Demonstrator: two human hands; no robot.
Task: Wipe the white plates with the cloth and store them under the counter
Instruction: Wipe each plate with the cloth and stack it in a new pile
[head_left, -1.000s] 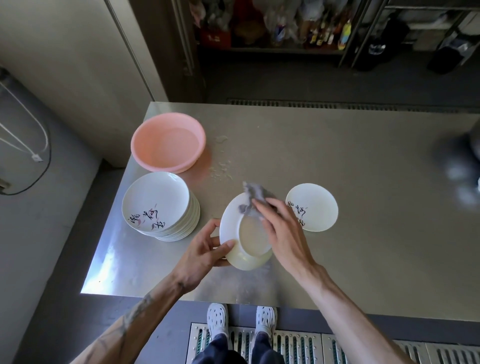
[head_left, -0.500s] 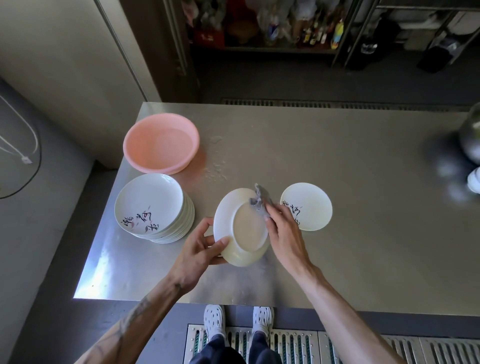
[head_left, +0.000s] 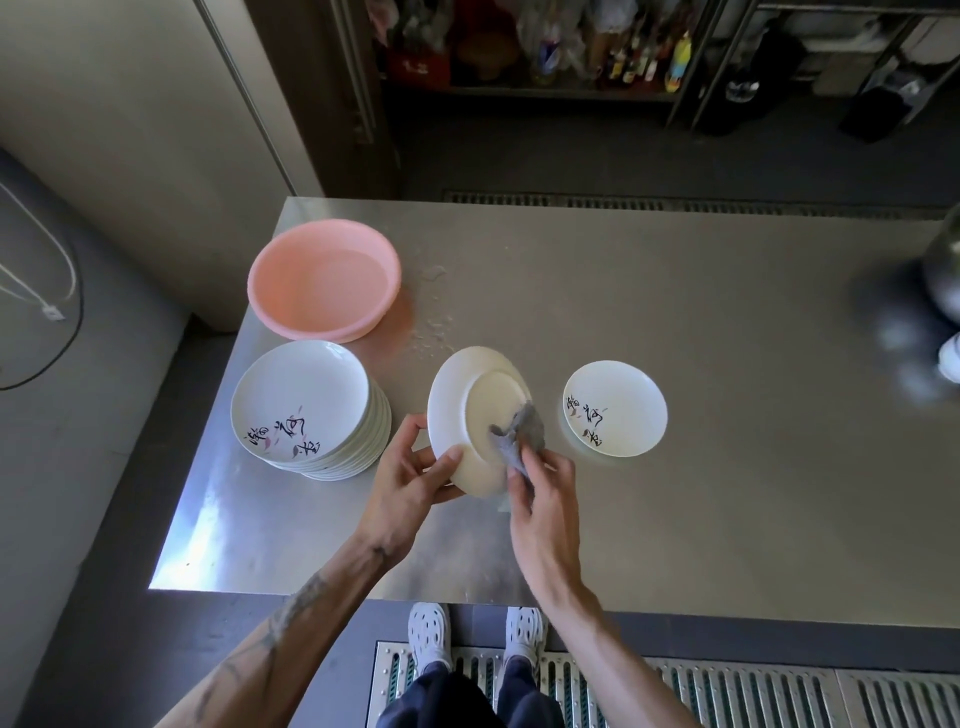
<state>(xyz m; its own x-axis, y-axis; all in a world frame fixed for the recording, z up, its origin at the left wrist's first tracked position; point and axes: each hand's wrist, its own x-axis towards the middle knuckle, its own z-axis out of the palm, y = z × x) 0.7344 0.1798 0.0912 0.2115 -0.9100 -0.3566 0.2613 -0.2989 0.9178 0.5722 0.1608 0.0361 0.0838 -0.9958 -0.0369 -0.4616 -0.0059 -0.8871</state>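
Note:
My left hand (head_left: 410, 480) grips the lower rim of a white plate (head_left: 470, 402), which is tilted with its underside facing me above the steel counter (head_left: 727, 493). My right hand (head_left: 543, 499) pinches a grey cloth (head_left: 522, 434) and presses it against the plate's lower right underside. A stack of several white plates (head_left: 306, 408) with painted characters sits to the left. One single white plate (head_left: 615, 408) lies flat to the right.
A pink plastic basin (head_left: 324, 278) holding water stands at the counter's back left, with water drops (head_left: 434, 332) beside it. A shiny metal vessel (head_left: 943, 270) sits at the far right edge. My feet stand on a floor grate (head_left: 675, 686) below the counter's front edge.
My right hand has drawn the cloth from the plate's top edge down to its lower right underside. The plate stays tilted in my left hand.

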